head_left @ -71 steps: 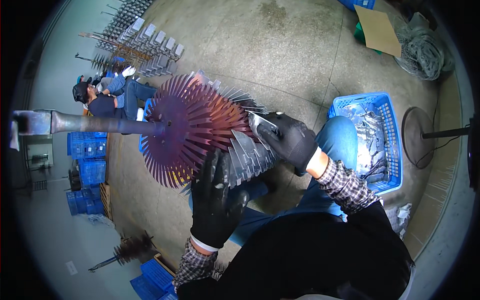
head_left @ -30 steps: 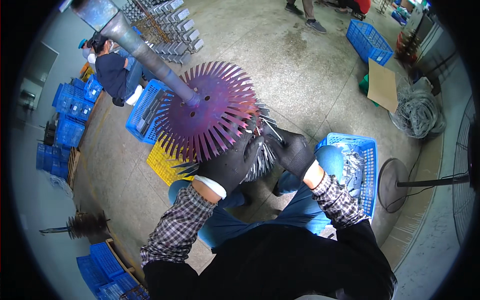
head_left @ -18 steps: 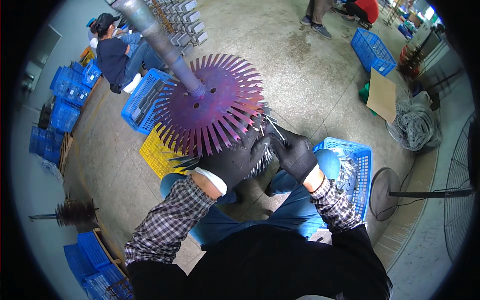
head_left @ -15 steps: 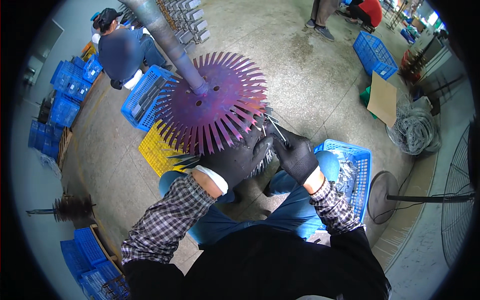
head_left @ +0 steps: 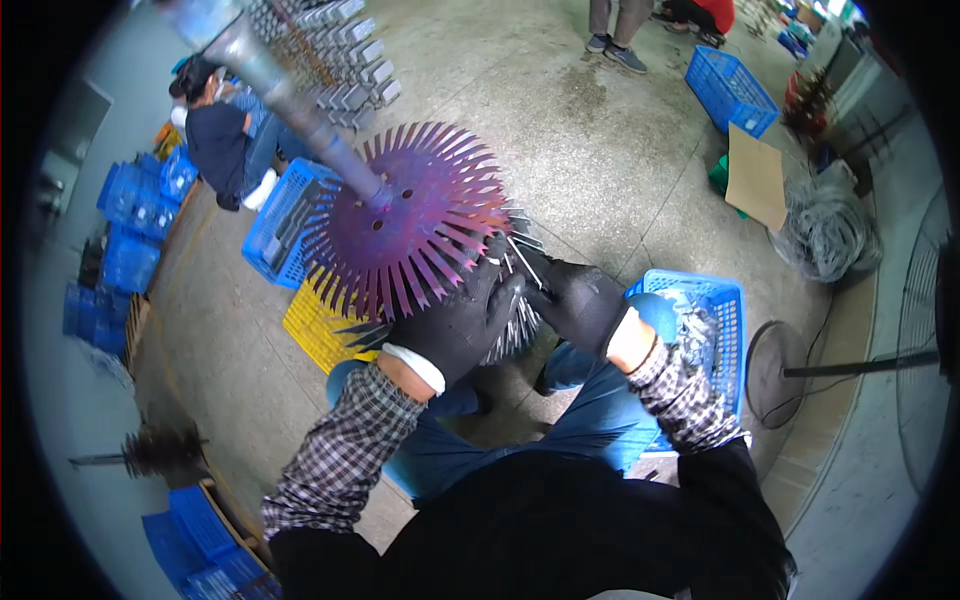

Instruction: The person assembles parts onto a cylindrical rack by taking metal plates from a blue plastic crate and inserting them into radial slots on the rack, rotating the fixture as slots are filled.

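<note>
A purple-tinted metal disc [head_left: 395, 225] with slotted, forked teeth round its rim tilts in front of me, fixed to a thick metal shaft [head_left: 325, 150]. At its near right rim my two black-gloved hands meet. My left hand [head_left: 445, 325] is closed just under the teeth, its thumb toward the right; its other fingers are partly hidden. My right hand [head_left: 582, 305] is closed, its fingers pinching at a thin silvery metal strip [head_left: 527, 262] by the rim. More thin strips [head_left: 515, 330] fan out below, between the hands.
A blue basket [head_left: 735, 345] of small metal pieces stands by my right knee. A yellow crate [head_left: 325, 325] and a blue basket of dark parts [head_left: 262, 235] lie beyond the disc. A person [head_left: 220, 145] sits far left. A fan stand [head_left: 780, 370] is at right.
The view has shifted a little, so the disc appears farther left and lower. My right hand has turned slightly and moved closer to my left, both staying at the disc's rim.
</note>
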Demonstrator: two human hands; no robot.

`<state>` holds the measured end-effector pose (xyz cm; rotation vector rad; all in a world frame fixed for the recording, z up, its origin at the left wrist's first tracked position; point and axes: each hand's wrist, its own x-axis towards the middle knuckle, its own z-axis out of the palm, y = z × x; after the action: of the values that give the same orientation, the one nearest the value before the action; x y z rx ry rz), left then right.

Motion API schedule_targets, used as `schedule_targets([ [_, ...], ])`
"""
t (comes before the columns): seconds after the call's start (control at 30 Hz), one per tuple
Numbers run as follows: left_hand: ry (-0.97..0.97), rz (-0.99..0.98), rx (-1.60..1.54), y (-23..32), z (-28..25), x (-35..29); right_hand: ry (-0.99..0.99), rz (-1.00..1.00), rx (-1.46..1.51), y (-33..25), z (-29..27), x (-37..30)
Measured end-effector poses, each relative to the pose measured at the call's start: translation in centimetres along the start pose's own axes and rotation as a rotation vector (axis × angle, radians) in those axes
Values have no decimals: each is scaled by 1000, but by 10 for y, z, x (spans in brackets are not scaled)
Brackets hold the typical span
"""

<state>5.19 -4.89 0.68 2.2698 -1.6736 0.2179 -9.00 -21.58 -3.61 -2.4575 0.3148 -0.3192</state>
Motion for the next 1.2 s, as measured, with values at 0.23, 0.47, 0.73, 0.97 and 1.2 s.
schedule_targets([
  [0.23, -72, 89, -144, 9, -7, -24, 298, 309, 505, 110, -76, -85],
  [0.47, -336, -101, -6, 60, -45, -62, 70, 1056, -222, 402, 39, -331],
  [0.73, -344, -205, 188, 50, -36, -93, -249, 1109, -543, 352, 262, -383],
  [0.97, -369, -289, 32, 75, -38, -65, -107, 1156, -408, 364, 227, -412],
  [1.2, -111, -67, -405, 23, -19, -79, 181, 1194, -279, 370, 136, -443],
])
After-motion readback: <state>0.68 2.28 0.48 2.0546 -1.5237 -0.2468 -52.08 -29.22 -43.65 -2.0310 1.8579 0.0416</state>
